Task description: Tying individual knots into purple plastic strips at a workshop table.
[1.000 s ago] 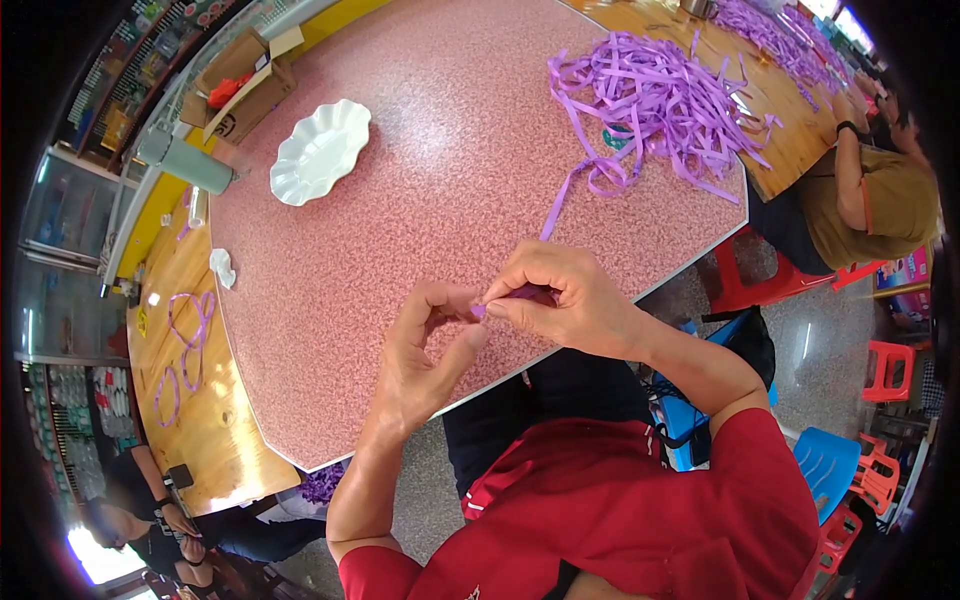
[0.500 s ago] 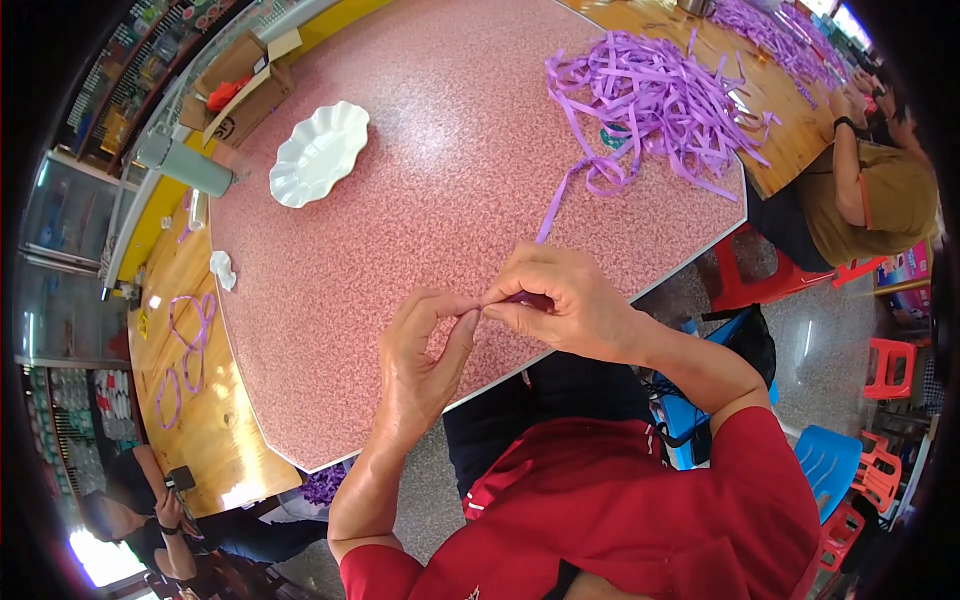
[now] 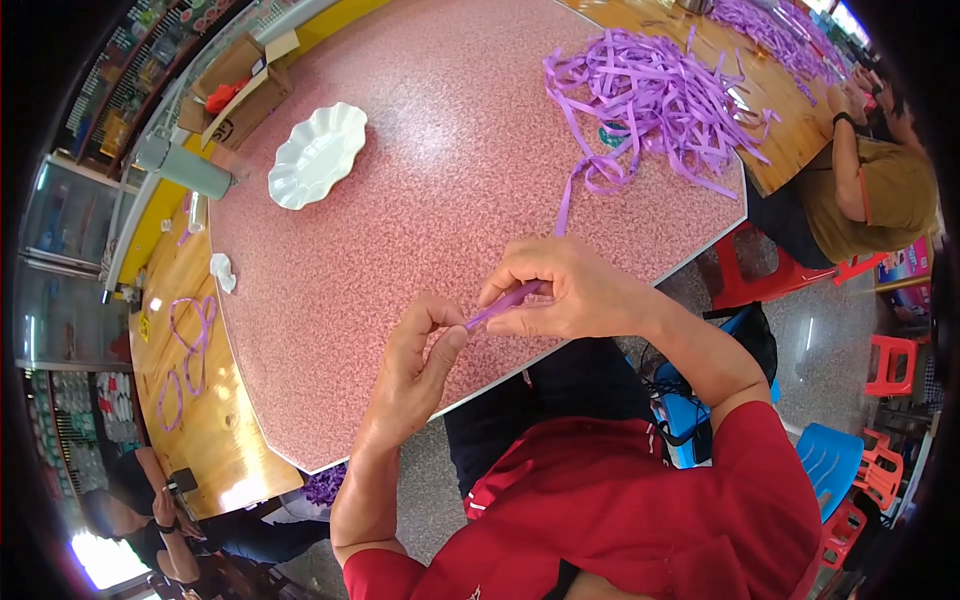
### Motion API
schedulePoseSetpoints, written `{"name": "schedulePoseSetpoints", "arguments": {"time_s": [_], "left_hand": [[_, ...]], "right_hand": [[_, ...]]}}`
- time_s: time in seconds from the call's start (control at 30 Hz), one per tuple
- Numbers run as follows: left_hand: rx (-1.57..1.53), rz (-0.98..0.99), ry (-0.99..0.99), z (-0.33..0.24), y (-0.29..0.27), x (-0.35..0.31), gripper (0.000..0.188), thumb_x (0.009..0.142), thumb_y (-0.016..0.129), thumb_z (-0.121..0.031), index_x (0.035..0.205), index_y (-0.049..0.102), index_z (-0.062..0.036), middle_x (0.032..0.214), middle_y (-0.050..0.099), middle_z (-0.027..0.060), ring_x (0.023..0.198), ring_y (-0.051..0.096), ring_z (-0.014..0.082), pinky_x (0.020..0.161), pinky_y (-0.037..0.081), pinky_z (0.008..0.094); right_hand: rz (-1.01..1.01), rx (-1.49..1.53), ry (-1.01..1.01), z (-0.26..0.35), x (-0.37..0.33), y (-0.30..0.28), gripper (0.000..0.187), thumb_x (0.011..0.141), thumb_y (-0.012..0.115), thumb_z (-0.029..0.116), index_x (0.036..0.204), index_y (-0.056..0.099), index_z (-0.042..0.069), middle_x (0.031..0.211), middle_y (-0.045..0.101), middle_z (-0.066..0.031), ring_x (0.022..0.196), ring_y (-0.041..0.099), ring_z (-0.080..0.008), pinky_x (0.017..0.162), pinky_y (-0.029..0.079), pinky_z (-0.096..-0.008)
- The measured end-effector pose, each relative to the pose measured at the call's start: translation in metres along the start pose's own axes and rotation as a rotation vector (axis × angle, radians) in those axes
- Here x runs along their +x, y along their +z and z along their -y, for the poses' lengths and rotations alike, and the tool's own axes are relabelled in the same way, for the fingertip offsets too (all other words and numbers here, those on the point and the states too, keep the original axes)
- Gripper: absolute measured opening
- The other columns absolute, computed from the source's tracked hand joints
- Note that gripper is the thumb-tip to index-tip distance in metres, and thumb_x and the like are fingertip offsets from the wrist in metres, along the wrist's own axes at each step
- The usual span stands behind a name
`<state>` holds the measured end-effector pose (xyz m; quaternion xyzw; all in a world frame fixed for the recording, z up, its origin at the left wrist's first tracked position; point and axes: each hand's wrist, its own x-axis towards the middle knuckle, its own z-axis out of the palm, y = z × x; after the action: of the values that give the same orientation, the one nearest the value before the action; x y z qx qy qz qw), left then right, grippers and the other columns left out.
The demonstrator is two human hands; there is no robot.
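A purple ribbon (image 3: 508, 302) runs between my hands above the pink speckled table's front part. Its end is pinched between the thumb and index finger of my left hand (image 3: 408, 365). My right hand (image 3: 570, 290) has its fingers curled over the ribbon, with the thumb a little apart below it; part of the grip is hidden. Beyond my right hand, the ribbon comes out again and runs up to a big tangled pile of purple ribbon (image 3: 650, 95) at the far right of the table. A small green thing (image 3: 612, 134) shows under the pile's edge.
On the pink table (image 3: 430, 200) stands a white scalloped dish (image 3: 318, 157). Behind it are a cardboard box (image 3: 240, 90) and a pale green bottle (image 3: 185, 165). Crumpled white tissue (image 3: 223, 271) lies at the left edge. Two other people (image 3: 880, 200) sit nearby.
My hands have moved apart, uncovering a stretch of ribbon between them. My right hand has shifted slightly right and its thumb and index finger have parted.
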<state>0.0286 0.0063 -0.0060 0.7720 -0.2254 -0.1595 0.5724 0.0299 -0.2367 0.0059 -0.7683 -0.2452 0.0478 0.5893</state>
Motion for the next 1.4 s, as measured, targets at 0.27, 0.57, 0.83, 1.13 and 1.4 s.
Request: {"name": "schedulePoseSetpoints", "arguments": {"time_s": [0.27,0.57,0.83,1.13,1.4], "left_hand": [[0.248,-0.071,0.128,-0.015,0.001,-0.002,0.01,0.093,0.061,-0.001,0.1,0.054,-0.0005,0.093,0.055,0.013,0.087,0.057,0.0252,0.08,0.045,0.0341],[0.192,-0.062,0.103,-0.011,-0.009,-0.01,0.008,0.094,0.061,-0.003,0.098,0.054,-0.0009,0.092,0.055,0.0116,0.086,0.056,0.0237,0.079,0.045,0.0338],[0.177,-0.05,0.072,-0.011,-0.012,-0.014,0.01,0.096,0.062,-0.009,0.099,0.055,-0.0018,0.091,0.055,0.0085,0.086,0.055,0.0193,0.079,0.045,0.0325],[0.087,-0.046,0.091,-0.002,-0.014,-0.018,0.009,0.095,0.062,-0.007,0.099,0.056,-0.0015,0.093,0.056,0.0077,0.089,0.055,0.019,0.083,0.044,0.0317],[-0.595,-0.001,0.014,-0.003,-0.003,-0.029,0.01,0.098,0.06,-0.013,0.099,0.056,-0.0044,0.099,0.058,0.009,0.1,0.056,0.0212,0.091,0.045,0.0373]], "right_hand": [[0.011,-0.387,-0.195,-0.003,0.005,0.0,0.018,0.086,0.073,0.015,0.098,0.07,0.002,0.087,0.062,-0.0082,0.078,0.064,-0.0233,0.068,0.05,-0.0353],[0.052,-0.068,0.016,0.009,0.004,0.009,0.018,0.085,0.074,0.01,0.102,0.071,0.005,0.084,0.062,-0.0087,0.072,0.06,-0.0203,0.062,0.046,-0.0336],[0.006,-0.138,-0.044,0.007,0.001,0.011,0.015,0.085,0.076,0.012,0.097,0.072,0.004,0.081,0.06,-0.0051,0.07,0.057,-0.0142,0.059,0.043,-0.0305],[-0.004,0.062,0.069,0.008,0.002,0.009,0.013,0.088,0.074,0.013,0.093,0.071,0.002,0.078,0.06,-0.0013,0.071,0.055,-0.0094,0.062,0.043,-0.0268],[0.047,0.574,0.336,-0.012,0.005,0.005,0.013,0.09,0.072,0.017,0.091,0.069,0.004,0.073,0.058,0.0053,0.062,0.046,-0.0021,0.055,0.034,-0.0209]]}}
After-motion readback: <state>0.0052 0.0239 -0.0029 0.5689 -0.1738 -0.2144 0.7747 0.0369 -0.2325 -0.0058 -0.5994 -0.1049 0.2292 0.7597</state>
